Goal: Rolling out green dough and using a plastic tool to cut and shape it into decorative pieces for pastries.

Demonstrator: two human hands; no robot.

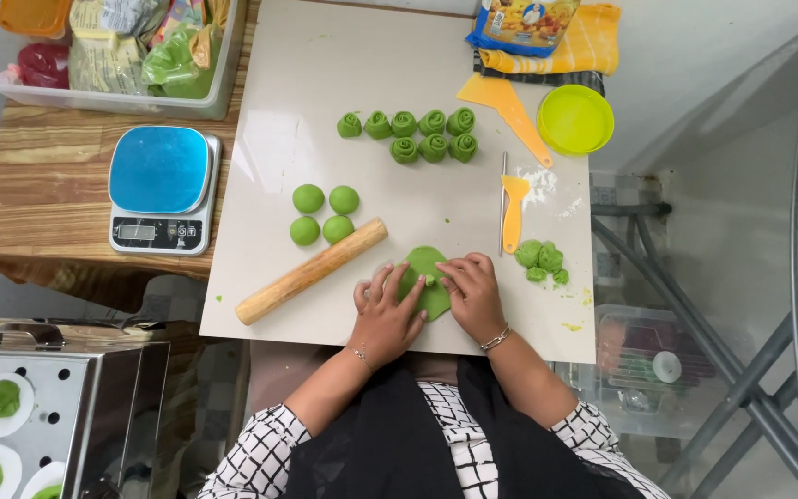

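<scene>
Just beyond the hands lies a rolling pin (312, 271); farther off — a blue scale (160, 188), dough balls (323, 213), rolled spirals (411, 135), a yellow lid (575, 119).

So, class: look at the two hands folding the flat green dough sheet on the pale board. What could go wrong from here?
1. The wooden rolling pin lies slanted close to the left hand; a nudge might roll it toward the four smooth green dough balls.
2. The flat green dough sheet looks thin; both hands, the right hand included, press it, so it may tear.
3. The green dough scraps sit near the pale board's right edge and could fall.
</scene>
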